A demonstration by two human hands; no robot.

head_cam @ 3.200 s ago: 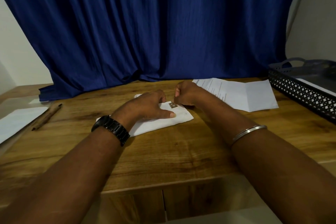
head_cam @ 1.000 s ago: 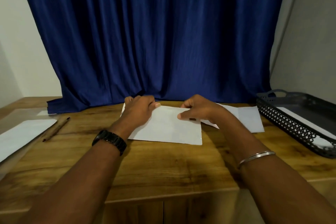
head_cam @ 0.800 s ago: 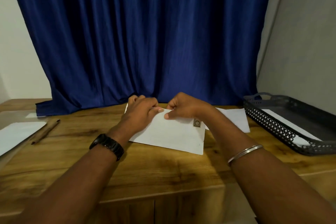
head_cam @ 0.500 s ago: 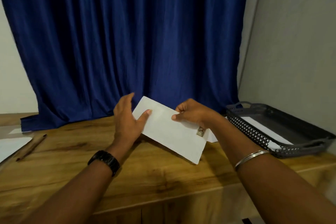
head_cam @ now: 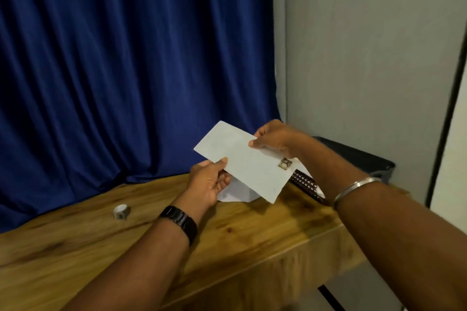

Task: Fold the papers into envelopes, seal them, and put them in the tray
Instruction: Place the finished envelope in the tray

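Note:
A white envelope (head_cam: 246, 163) with a small stamp near its right end hangs tilted in the air above the wooden table (head_cam: 252, 230). My left hand (head_cam: 211, 182) pinches its lower left edge between thumb and fingers. My right hand (head_cam: 274, 137) pinches its upper edge. The black lattice tray (head_cam: 353, 156) stands behind my right forearm, mostly hidden; a strip of its patterned wall shows below the envelope. A white folded paper (head_cam: 236, 193) lies on the table under the envelope.
A small roll of tape (head_cam: 121, 211) lies on the table to the left. A blue curtain (head_cam: 126, 58) hangs behind the table and a grey wall (head_cam: 366, 45) stands to the right. The table's front right corner is near my right forearm.
Both hands have lifted the envelope off the table and carried it right toward the tray. My view has swung right, so the tape roll now shows and the pen and left papers are out of view.

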